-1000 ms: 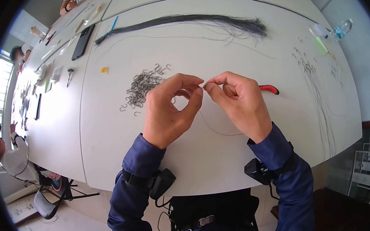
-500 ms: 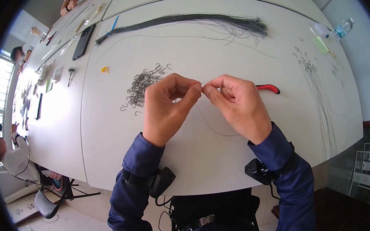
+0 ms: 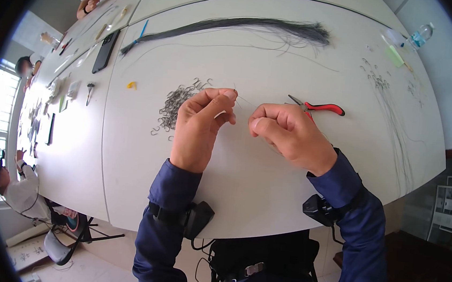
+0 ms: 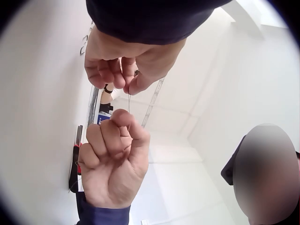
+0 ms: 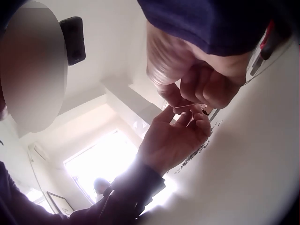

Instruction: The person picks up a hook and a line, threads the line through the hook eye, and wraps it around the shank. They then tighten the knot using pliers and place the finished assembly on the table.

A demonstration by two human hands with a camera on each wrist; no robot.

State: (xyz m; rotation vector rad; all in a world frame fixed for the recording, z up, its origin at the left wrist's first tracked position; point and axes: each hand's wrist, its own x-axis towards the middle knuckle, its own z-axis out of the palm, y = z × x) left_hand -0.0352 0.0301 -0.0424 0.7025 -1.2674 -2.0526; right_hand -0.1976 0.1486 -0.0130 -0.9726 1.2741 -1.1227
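My left hand (image 3: 197, 130) pinches a small dark fish hook (image 4: 136, 73) between thumb and fingers, most of it hidden. Thin grey line (image 4: 129, 104) stretches from those fingertips across a short gap to my right hand (image 3: 296, 139). That hand's fingers are curled, with the line held between thumb and forefinger. Both hands are raised over the white table (image 3: 242, 201). Just left of my left hand lies a heap of fish hooks (image 3: 173, 107). Red-handled pliers (image 3: 325, 108) rest beyond my right hand, partly covered by it.
A long bundle of dark line (image 3: 230, 25) lies across the back. Hooks tied to lines (image 3: 394, 123) are spread at the right. A phone (image 3: 105, 51) and a small yellow piece (image 3: 132, 85) lie at the left. A water bottle (image 3: 421, 35) stands far right.
My hands have drawn apart, the left one turning with its fingertips lifted. Line now shows in the gap between them. More of the pliers has come into sight.
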